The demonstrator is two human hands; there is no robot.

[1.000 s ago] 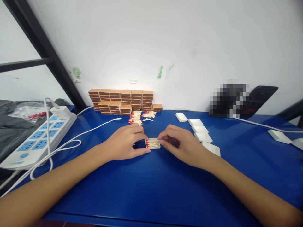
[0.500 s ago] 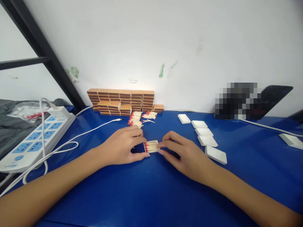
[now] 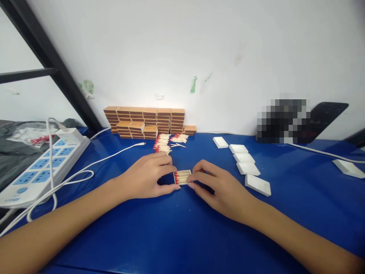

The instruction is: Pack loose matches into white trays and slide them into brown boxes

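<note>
A small white matchbox tray [image 3: 182, 183] full of red-headed matches [image 3: 182, 176] rests on the blue table between my hands. My left hand [image 3: 151, 175] grips its left end, thumb at the near corner and fingers at the far one. At the right end, my right hand [image 3: 221, 186] has thumb and forefinger closed on the near corner, the fingertips touching the pale match ends. Whether a match is pinched there is hard to see. Behind my left hand lies a loose pile of matches [image 3: 163, 143], with a smaller pile [image 3: 179, 138] beside it.
Stacked brown matchboxes [image 3: 148, 118] stand against the wall. White trays [image 3: 245, 168] lie in a staggered row at right, another tray [image 3: 348, 168] farther right. A power strip [image 3: 42, 167] and a white cable [image 3: 114, 154] occupy the left. A black phone [image 3: 327, 120] leans at the back.
My right fingertips have shifted slightly left and down, onto the tray's near right corner. My left hand stays in place. The whole view has moved a little.
</note>
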